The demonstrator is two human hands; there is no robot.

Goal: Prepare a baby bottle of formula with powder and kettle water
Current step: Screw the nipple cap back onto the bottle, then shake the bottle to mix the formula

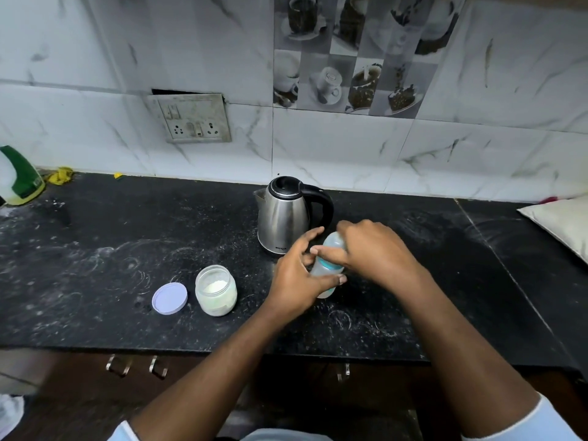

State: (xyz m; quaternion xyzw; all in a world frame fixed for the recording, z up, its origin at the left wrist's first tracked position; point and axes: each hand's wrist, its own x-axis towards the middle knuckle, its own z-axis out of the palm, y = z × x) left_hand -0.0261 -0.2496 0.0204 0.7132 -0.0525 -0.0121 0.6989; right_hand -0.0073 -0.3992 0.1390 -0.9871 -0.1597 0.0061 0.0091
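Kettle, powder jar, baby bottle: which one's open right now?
The powder jar: its purple lid lies on the counter beside it. The kettle lid is down; the baby bottle, held by left hand and right hand, has its top on.

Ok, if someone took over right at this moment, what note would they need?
Left hand grips the bottle body; right hand grips its top, just in front of the kettle.
Jar stands open with powder in it, its lid flat on the counter beside it.
Kettle is shut.
Bottle contents cannot be told.
To do: check the fill, add whatever is missing, close, mix.
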